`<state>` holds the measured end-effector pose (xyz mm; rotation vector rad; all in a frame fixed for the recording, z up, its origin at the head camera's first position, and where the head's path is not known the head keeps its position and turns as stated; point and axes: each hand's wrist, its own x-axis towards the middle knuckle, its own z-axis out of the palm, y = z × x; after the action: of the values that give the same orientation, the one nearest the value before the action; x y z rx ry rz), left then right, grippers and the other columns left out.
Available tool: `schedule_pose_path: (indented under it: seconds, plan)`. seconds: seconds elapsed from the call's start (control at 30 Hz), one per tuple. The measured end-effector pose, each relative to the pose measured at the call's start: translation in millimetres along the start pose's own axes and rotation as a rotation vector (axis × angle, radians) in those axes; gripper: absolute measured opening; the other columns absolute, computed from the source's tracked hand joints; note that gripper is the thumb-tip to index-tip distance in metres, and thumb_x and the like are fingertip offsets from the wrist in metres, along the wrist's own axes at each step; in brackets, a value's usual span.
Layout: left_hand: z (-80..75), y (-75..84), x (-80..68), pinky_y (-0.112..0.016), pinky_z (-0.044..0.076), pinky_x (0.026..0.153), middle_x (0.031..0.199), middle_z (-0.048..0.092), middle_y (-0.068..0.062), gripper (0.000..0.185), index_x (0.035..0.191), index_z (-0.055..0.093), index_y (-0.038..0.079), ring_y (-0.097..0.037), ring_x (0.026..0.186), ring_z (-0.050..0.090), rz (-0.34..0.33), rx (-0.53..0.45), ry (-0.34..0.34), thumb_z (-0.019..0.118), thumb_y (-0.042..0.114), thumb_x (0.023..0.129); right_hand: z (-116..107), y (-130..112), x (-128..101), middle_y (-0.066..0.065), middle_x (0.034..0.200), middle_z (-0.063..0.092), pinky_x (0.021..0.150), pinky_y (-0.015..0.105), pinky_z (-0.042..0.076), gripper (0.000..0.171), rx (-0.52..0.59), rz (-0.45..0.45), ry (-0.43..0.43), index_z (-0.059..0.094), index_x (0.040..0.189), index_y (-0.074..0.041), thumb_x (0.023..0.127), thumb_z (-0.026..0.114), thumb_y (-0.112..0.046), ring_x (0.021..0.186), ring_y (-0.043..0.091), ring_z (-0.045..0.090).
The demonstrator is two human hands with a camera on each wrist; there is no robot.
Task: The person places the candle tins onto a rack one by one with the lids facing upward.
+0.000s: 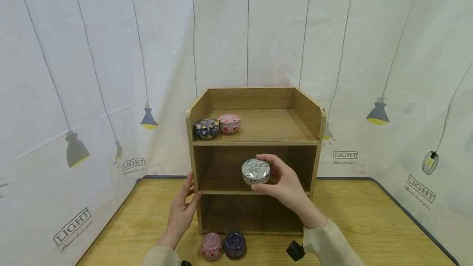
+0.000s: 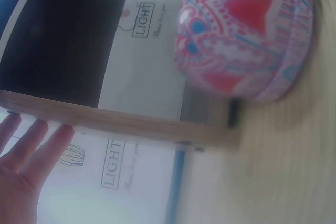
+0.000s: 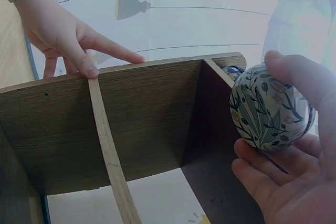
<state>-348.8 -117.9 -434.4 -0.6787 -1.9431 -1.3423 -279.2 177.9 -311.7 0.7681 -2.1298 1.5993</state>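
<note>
My right hand [image 1: 282, 180] holds a round lidded tin [image 1: 256, 171] between thumb and fingers, in front of the shelf unit's middle compartment. Its lid has a leafy pattern on white, plain in the right wrist view on the tin [image 3: 270, 108]. My left hand [image 1: 182, 208] touches the left side panel of the wooden shelf unit [image 1: 255, 143]. In the right wrist view, the left hand [image 3: 63, 35] has its thumb on the front edge by the middle board and a finger stretched along the panel. A dark floral tin [image 1: 207, 129] and a pink tin [image 1: 229, 124] sit on the top shelf's left end.
On the wooden table [image 1: 351, 216], a pink patterned tin [image 1: 212, 246] and a dark blue tin [image 1: 235, 245] stand side by side before the unit. A white wall sheet [image 1: 277, 32] with printed lamps surrounds the table. A small black block [image 1: 295, 251] appears by the right sleeve.
</note>
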Motion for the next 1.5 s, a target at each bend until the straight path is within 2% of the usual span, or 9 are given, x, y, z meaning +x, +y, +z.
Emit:
schedule_pose_path:
  seconds: [0.97, 1.33, 1.37, 1.5]
  plan:
    - [-0.3, -1.6, -1.2, -0.024, 0.056, 0.062, 0.136, 0.054, -0.019, 0.068, 0.150, 0.039, 0.018, -0.035, 0.100, 0.061, -0.012, -0.011, -0.005, 0.065, -0.002, 0.091, -1.5, -22.5, 12.8, 0.013, 0.121, 0.062, 0.083, 0.027, 0.053, 0.065, 0.009, -0.051, -0.005, 0.054, 0.131, 0.000, 0.073, 0.084, -0.001, 0.100, 0.020, 0.062]
    - [-0.8, -2.3, 0.0, -0.026, 0.057, 0.061, 0.138, 0.052, -0.019, 0.067, 0.149, 0.040, 0.016, -0.037, 0.099, 0.062, 0.007, -0.002, 0.002, 0.065, -0.002, 0.090, -3.7, -35.1, 19.5, 0.012, 0.122, 0.062, 0.081, 0.029, 0.054, 0.063, 0.000, -0.075, -0.008, 0.057, 0.130, -0.006, 0.073, 0.084, -0.002, 0.097, 0.021, 0.063]
    - [-1.0, -3.8, -0.2, -0.025, 0.057, 0.062, 0.139, 0.052, -0.015, 0.065, 0.150, 0.039, 0.017, -0.035, 0.100, 0.062, 0.005, -0.001, -0.001, 0.065, 0.001, 0.092, -3.6, -36.2, 20.5, 0.012, 0.121, 0.062, 0.080, 0.029, 0.054, 0.063, 0.000, -0.077, -0.008, 0.057, 0.129, -0.006, 0.073, 0.084, -0.002, 0.096, 0.021, 0.063]
    - [-3.4, 19.8, 1.9, -0.025, 0.056, 0.061, 0.136, 0.053, -0.020, 0.062, 0.147, 0.040, 0.006, -0.037, 0.098, 0.062, 0.028, 0.008, 0.003, 0.064, -0.004, 0.091, -3.9, -41.4, 24.4, 0.012, 0.119, 0.063, 0.078, 0.030, 0.055, 0.062, 0.000, -0.079, -0.009, 0.057, 0.129, -0.006, 0.073, 0.083, -0.001, 0.094, 0.021, 0.064]
